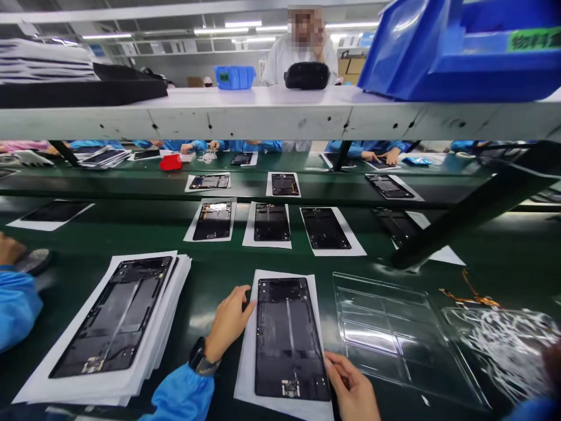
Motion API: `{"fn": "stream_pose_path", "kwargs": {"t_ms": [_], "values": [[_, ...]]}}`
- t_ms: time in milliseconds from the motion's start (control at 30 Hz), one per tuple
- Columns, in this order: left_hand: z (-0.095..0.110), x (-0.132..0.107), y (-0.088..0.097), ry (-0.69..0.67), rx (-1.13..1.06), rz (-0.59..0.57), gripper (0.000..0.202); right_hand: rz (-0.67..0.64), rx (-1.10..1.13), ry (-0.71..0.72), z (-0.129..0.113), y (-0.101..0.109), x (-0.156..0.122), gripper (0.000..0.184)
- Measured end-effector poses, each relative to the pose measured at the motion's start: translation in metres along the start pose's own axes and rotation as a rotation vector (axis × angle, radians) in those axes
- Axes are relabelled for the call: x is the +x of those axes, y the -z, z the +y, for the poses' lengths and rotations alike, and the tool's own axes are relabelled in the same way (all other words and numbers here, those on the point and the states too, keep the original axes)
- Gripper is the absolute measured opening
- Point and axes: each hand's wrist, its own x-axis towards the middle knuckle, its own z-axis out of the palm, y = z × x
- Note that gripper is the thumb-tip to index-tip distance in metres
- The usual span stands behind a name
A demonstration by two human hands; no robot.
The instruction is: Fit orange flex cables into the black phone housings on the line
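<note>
A black tablet back cover (287, 339) lies on a sheet of white paper (249, 374) in front of me, with a small circuit board at its near end. My left hand (230, 321) is at the left edge of the paper, fingers apart and thumb tip by the cover's side. At the cover's lower right edge, my right hand (353, 386) has thumb and forefinger closed on the rim. To the left, another tablet back cover (116, 316) rests on a stack of paper sheets. A clear plastic tray (394, 333) lies to the right.
Beyond, a green conveyor (153, 228) carries several covers on paper. A dark slanted post (464, 204) and a white shelf (263, 120) with blue bins (234, 77) stand ahead. White strips (504, 345) pile at right. A co-worker's sleeve (17, 304) is at left; others sit opposite.
</note>
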Motion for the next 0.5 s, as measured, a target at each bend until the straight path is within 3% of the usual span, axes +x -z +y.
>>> {"fn": "stream_pose_path", "kwargs": {"t_ms": [133,300,500], "values": [[0.003,0.013,-0.016,-0.139,0.036,0.071,0.03,0.092,-0.158,0.076,0.018,0.001,0.003,0.055],[0.006,0.015,-0.031,-0.23,0.037,0.17,0.03,0.325,-0.379,0.338,0.045,-0.005,0.007,0.044],[0.006,0.027,-0.03,-0.329,-0.01,0.183,0.029,0.336,-0.607,0.509,0.04,-0.007,0.009,0.039]]}}
